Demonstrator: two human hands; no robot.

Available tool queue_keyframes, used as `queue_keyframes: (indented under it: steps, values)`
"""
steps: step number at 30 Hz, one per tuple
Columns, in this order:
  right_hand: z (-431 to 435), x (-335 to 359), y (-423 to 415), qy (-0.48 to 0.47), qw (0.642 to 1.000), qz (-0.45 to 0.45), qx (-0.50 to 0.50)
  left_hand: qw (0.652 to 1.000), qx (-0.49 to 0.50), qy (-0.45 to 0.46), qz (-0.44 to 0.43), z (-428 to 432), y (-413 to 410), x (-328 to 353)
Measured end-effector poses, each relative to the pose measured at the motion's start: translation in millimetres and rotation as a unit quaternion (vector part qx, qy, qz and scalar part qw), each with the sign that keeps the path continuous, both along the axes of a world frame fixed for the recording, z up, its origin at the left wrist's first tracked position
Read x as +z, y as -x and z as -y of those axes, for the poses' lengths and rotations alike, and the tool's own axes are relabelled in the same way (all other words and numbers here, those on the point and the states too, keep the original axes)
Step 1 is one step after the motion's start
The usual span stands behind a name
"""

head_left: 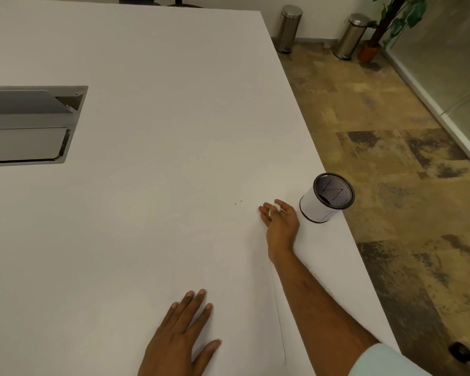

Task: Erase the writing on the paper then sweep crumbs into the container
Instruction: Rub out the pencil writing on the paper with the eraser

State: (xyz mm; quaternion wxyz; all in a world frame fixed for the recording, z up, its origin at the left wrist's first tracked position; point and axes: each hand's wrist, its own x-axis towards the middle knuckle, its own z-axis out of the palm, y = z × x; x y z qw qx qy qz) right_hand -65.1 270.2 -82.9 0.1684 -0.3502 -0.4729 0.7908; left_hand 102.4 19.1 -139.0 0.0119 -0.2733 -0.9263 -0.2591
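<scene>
A white sheet of paper (228,267) lies on the white table; its right edge shows as a thin dark line. My left hand (179,337) rests flat on the paper, fingers spread. My right hand (280,221) is at the paper's far right corner, fingers pinched on a small white eraser (275,208). A few dark crumbs (238,203) lie just left of that hand. The container (326,198), a black mesh cup wrapped in white paper, stands to the right of my right hand near the table's edge.
The table's right edge (345,234) runs diagonally right beside the container. A grey cable hatch (33,126) is set into the table at the far left. Two steel bins (289,28) and a potted plant (375,39) stand on the floor beyond.
</scene>
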Motion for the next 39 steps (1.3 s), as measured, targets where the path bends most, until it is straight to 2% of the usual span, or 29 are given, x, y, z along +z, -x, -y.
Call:
queue_keyframes:
  steps: [2,4,6,8,10,12,15,17,19,23,26,28,35,39]
  values:
    - [4,4,1,-0.009,0.999,-0.022,0.035,1.0,0.0,-0.008,0.0,-1,0,2]
    - [21,8,10,0.009,0.993,-0.04,0.112,1.0,0.001,-0.013,-0.005,-1,0,3]
    - [43,11,23,0.046,0.98,-0.011,0.196,1.0,0.001,-0.014,-0.009,0,0,3]
    - [60,8,33,0.076,0.968,0.033,0.236,1.0,-0.001,-0.012,-0.006,2,-1,4]
    - [67,1,43,0.097,0.976,0.035,0.194,1.0,0.0,-0.003,-0.003,2,-1,3]
    - [60,-6,49,0.101,0.989,-0.001,0.11,1.0,0.003,0.002,0.001,1,-2,2]
    - [32,-13,49,0.047,0.998,-0.036,0.004,1.0,0.008,-0.003,0.008,1,-4,4]
    - [12,-11,40,-0.001,0.999,-0.039,-0.027,1.0,0.012,-0.006,0.01,0,-4,6]
    - [5,-4,24,-0.011,0.999,-0.044,-0.013,1.0,0.013,-0.009,0.014,0,-3,6]
    - [58,6,-16,0.057,0.991,-0.074,0.096,1.0,0.014,-0.009,0.017,0,-4,8]
    - [110,-2,-50,0.077,0.973,-0.038,0.213,1.0,0.015,0.006,0.027,-1,-3,8]
    - [124,-10,-61,0.072,0.969,-0.017,0.236,0.999,0.009,0.02,0.034,-1,-3,7]
    - [53,-16,-23,0.047,0.995,-0.044,0.079,1.0,0.021,-0.015,0.018,-2,-4,13]
    - [3,-12,-22,0.012,0.999,-0.027,0.021,1.0,0.02,-0.008,0.022,-1,-4,11]
